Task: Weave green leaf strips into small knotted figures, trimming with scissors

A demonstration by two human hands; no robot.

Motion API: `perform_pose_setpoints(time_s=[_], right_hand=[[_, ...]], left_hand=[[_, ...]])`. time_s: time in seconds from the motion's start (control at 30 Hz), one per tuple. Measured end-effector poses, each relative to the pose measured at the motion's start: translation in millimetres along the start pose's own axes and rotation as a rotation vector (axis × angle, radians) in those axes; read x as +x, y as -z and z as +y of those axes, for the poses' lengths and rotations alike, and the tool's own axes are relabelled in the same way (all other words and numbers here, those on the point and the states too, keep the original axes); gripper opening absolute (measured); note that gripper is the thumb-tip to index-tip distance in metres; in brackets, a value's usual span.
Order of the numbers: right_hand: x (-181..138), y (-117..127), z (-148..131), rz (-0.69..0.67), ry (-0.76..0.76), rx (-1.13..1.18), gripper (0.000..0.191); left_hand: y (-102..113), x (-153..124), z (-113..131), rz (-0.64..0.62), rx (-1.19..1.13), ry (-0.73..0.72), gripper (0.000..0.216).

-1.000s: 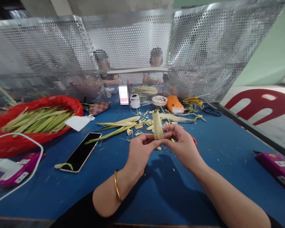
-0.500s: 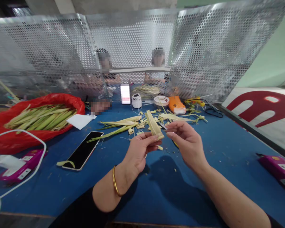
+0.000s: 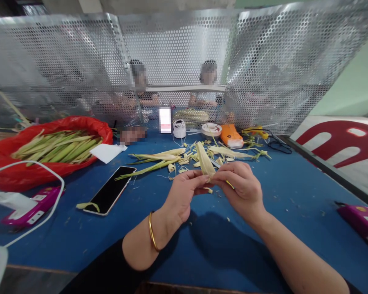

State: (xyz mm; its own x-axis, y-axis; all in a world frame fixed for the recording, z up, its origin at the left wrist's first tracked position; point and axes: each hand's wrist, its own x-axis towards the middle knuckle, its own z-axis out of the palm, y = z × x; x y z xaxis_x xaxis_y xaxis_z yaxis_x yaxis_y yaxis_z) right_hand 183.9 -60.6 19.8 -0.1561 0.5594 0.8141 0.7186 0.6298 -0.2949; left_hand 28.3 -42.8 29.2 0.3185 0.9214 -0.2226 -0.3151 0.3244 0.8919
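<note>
Pinching a flat, pale yellow husk strip point(image 3: 205, 158) by its near end, the bare left hand point(image 3: 181, 192) and bare right hand point(image 3: 244, 190) pretty much meet over the blue tabletop point(image 3: 297, 204). Fingers point(image 3: 227, 176) on both are clamped on it, forearms point(image 3: 294, 247) angled inward, strip sticking out away from them.

No text, brand or number is legible. Reference: white-faced roll point(image 3: 211, 130); its face bears a reddish marking, possibly print, too small to read. Orange packet point(image 3: 231, 135), immediately right: small dark mark, unreadable. Lit screen point(image 3: 164, 117), left: pixelated.
</note>
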Motion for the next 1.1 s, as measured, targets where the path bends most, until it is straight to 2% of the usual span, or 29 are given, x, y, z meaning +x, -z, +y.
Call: perform_pose_setpoints(time_s=[0.13, 0.4, 0.5, 0.6, 0.77, 0.93, 1.0, 1.1], right_hand=[[1.7, 0.8, 2.2, -0.013, -0.091, 0.039, 0.014], [-1.7, -3.6, 2.9, -0.054, -0.476, 0.337, 0.007], [-2.4, -5.7, 2.7, -0.058, -0.680, 0.482, 0.024], [-1.8, -5.9, 3.2, -0.085, -0.775, 0.568, 0.034], [-0.2, -2.6, 2.7, -0.048, -0.757, 0.432, 0.025], [-2.2, -1.7, 1.5, -0.060, -0.672, 0.293, 0.021], [-3.9, -3.2, 1.5, -0.045, -0.587, 0.248, 0.018], [-5.4, -5.1, 1.7, -0.029, -0.328, 0.103, 0.009]], left_hand=[[-3.0, -0.8, -1.0, 0.005, 0.032, -0.056, 0.017], [-4.3, -0.5, -3.4, 0.009, 0.058, -0.090, 0.014], [-3.6, 1.2, -4.5, 0.003, 0.083, -0.093, 0.017], [-3.4, 1.7, -5.3, -0.009, 0.106, -0.091, 0.020], [-4.6, 0.4, -4.8, -0.019, 0.144, -0.092, 0.021], [-5.2, 1.2, -3.5, 0.023, 0.178, -0.094, 0.018], [-4.6, 2.3, -4.1, 0.047, 0.143, -0.064, 0.017], [-3.3, 3.5, -5.5, 0.089, 0.078, -0.011, 0.014]])
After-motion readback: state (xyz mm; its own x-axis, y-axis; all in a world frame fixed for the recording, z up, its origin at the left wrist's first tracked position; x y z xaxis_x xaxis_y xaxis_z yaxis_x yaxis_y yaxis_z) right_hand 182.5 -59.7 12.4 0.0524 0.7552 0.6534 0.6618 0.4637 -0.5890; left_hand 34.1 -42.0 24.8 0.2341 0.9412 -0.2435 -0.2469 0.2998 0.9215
